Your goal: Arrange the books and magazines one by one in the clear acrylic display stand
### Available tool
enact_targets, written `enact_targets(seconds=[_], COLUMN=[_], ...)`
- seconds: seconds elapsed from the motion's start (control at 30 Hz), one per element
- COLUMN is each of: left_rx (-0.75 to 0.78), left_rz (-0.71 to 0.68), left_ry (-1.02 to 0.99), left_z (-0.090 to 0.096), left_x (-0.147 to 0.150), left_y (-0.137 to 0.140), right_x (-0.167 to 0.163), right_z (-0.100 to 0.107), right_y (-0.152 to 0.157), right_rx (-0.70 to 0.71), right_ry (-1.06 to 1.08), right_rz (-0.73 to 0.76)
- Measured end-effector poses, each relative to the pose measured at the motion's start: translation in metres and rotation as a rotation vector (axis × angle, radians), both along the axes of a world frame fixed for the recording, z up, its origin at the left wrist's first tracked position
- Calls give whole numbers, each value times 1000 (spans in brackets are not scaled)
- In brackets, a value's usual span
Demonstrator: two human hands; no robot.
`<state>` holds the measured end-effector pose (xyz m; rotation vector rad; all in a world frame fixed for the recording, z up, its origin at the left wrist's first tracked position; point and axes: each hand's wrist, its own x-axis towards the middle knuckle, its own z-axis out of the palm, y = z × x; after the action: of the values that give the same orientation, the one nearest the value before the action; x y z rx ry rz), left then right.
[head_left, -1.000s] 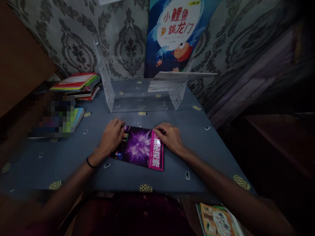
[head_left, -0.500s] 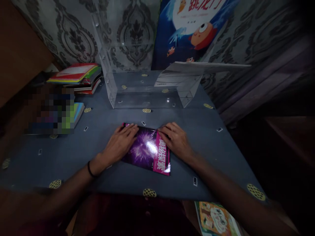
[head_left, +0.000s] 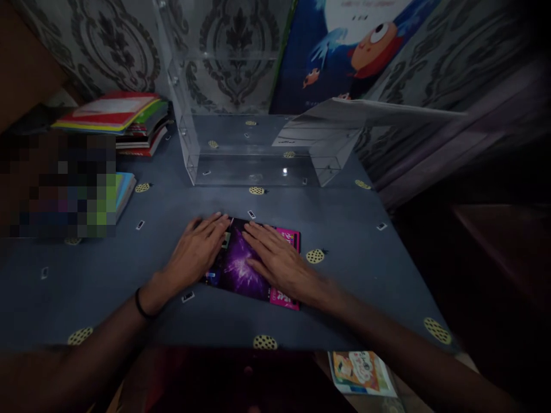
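Observation:
A glossy purple and pink book (head_left: 239,272) with a bright starburst on its cover lies flat and slightly turned on the tabletop in front of me. My left hand (head_left: 196,248), with a black band at the wrist, rests palm down over the book's left part, fingers stretched out. Across the cover's right half lies my right hand (head_left: 278,258), flat with the fingers extended and the thumb apart. It hides part of the pink strip and its lettering.
Behind the book stands a clear acrylic rack (head_left: 256,169) with a pale sheet (head_left: 310,123) leaning over its right side. A stack of books (head_left: 112,115) is at the back left. A fish poster (head_left: 336,63) hangs behind. Another book (head_left: 359,370) shows below the table edge.
My right hand has moved left from the book's top right edge and now lies flat across the cover. My left hand has shifted slightly left. The view has darkened.

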<state>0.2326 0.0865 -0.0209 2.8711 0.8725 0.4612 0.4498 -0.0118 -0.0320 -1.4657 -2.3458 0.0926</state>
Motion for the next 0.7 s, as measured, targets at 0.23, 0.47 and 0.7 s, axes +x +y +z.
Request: enact_targets(seconds=[0.23, 0.47, 0.7], left_rx=[-53, 2, 66], left_rz=[5, 16, 33], left_ry=[20, 64, 217], left_z=[1, 8, 40], left_x=[-1, -1, -15], left_y=[1, 4, -37], right_x=[22, 31, 67], right_z=[1, 5, 6], right_y=[-61, -79, -37], right_rx=[-17, -12, 42], right_ry=[18, -41, -142], right_rz=[-13, 12, -148])
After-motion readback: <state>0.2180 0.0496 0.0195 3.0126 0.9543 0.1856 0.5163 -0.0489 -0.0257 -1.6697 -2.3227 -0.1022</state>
